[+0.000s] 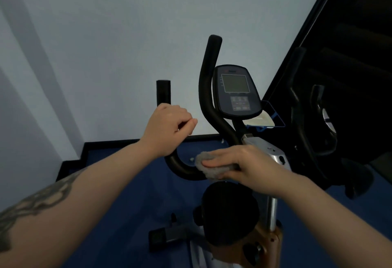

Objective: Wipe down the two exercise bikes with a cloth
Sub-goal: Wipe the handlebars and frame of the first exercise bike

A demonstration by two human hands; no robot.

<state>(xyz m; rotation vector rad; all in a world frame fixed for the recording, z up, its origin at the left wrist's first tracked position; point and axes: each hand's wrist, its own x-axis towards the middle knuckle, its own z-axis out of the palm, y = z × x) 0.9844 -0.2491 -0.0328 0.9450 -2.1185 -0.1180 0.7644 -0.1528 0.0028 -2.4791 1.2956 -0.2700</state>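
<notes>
An exercise bike (273,157) with black curved handlebars and a dark console (235,91) stands in front of me. My left hand (167,130) grips the left handlebar (163,91) just below its upright end. My right hand (244,166) holds a grey cloth (203,162) wrapped over the lower middle of the handlebar, fingers curled across it. The right handlebar (209,77) rises beside the console. A second bike (311,119) appears dark at the right.
A pale wall stands close behind the bike, with a black skirting along the blue floor (127,204). A dark panel or mirror (350,45) fills the right side. A blue holder with a pale object (268,119) sits behind the console. The bike's pedal (158,238) juts out low left.
</notes>
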